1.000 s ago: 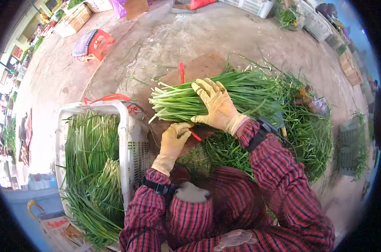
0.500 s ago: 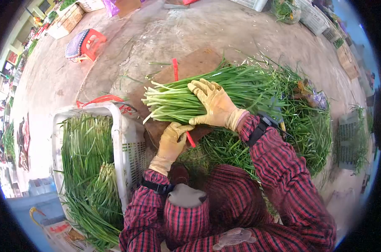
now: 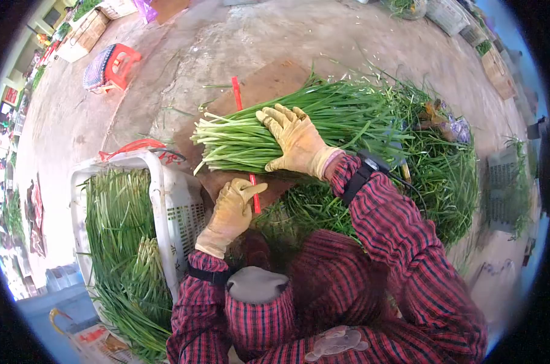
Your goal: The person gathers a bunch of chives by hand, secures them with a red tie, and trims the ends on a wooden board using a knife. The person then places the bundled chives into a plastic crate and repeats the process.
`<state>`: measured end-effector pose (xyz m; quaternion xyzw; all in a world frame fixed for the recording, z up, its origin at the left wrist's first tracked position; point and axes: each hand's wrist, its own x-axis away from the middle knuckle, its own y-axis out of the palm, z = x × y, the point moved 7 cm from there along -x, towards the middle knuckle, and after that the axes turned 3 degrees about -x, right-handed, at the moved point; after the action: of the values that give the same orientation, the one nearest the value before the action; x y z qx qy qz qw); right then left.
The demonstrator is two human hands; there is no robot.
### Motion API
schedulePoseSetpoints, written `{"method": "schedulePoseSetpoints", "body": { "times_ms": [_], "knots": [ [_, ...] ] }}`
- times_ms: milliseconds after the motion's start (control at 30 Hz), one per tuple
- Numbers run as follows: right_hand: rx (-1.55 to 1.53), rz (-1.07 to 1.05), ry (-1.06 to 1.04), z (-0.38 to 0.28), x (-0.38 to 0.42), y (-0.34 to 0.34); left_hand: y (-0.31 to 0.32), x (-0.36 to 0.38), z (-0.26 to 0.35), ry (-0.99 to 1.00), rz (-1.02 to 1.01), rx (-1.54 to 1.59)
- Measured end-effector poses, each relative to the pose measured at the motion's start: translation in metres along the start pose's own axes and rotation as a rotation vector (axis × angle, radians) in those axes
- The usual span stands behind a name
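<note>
A thick bunch of Chinese chives [image 3: 342,115] lies sideways on a brown board [image 3: 281,76], pale stem ends to the left. My right hand [image 3: 296,142], in a yellowish glove, rests flat over the bunch with fingers spread. A red strap [image 3: 237,94] runs beneath the bunch, its ends showing above and below. My left hand [image 3: 229,206], gloved alike, is at the strap's near end, just below the stems. Its thumb crosses over the strap and the other fingers are curled, partly hidden.
At left stands a white plastic crate [image 3: 159,194] filled with chives, with red straps [image 3: 132,147] on its rim. Loose chives [image 3: 445,182] are heaped at right. A red stool [image 3: 123,64] stands farther off at upper left. Other crates [image 3: 448,15] line the far right.
The view has shifted slightly. My left hand has moved a little down from the stems, and the strap's near end is more upright, with my thumb across it. My right hand stays on the bunch.
</note>
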<state>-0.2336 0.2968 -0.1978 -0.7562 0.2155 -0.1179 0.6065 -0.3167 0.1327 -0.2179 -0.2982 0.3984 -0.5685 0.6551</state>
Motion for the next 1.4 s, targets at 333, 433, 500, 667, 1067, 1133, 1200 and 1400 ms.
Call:
{"method": "schedulePoseSetpoints", "body": {
  "times_ms": [333,433,500,667,1067,1133,1200,1400],
  "knots": [
    [0.023,-0.012,0.016,0.001,-0.003,-0.001,0.002,-0.001,-0.002,-0.059,-0.060,0.054],
    [0.025,-0.034,0.011,-0.001,0.001,-0.004,0.004,0.000,-0.006,-0.070,-0.082,0.033],
    [0.084,0.004,-0.015,-0.006,0.006,-0.005,0.011,-0.001,-0.011,-0.073,-0.105,0.037],
    [0.059,0.008,0.030,-0.003,0.003,0.001,0.014,-0.003,-0.009,-0.034,0.073,0.118],
    [0.139,0.032,0.040,-0.019,0.021,0.008,-0.012,-0.071,-0.004,-0.390,0.236,0.385],
    [0.125,-0.020,0.025,-0.016,0.020,0.002,-0.011,-0.076,-0.009,-0.409,0.229,0.341],
    [0.086,0.048,-0.060,-0.012,0.018,-0.008,-0.013,-0.075,-0.006,-0.408,0.252,0.354],
    [-0.261,0.318,-0.058,0.037,-0.048,-0.043,-0.014,-0.074,-0.005,-0.382,0.332,0.423]
  ]
}}
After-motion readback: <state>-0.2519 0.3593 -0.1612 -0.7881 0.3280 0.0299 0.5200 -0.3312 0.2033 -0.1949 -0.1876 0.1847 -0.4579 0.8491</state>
